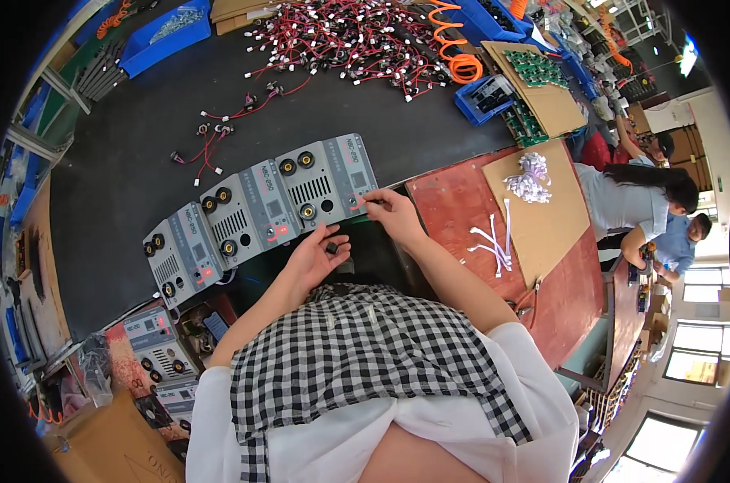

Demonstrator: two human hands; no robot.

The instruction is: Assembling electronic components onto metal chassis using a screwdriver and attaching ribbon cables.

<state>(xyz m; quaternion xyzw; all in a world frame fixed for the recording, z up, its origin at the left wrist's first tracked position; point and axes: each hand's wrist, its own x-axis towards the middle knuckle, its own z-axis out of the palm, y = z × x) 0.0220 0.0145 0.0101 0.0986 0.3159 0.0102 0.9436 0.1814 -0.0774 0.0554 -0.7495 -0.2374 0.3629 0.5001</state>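
Three grey machine front panels stand side by side along the table's near edge: a left panel [181, 233], a middle panel [256, 179] and a right panel [338, 165]. Each carries black round sockets, vent slots and a small dark display. My right hand [397, 219] pinches at the lower right corner of the right panel, by a small red-marked spot. Whatever sits between those fingertips is too small to make out. Just below the same panel, my left hand [310, 262] is turned palm up with curled fingers, holding a small black knob-like part [331, 248].
A heap of red-wired connectors [349, 40] lies at the back of the dark table [99, 209], with loose wire sets nearer. On the red board [445, 201] at right are white cable ties [494, 245], cardboard [562, 217] and pliers [530, 299]. People work farther right.
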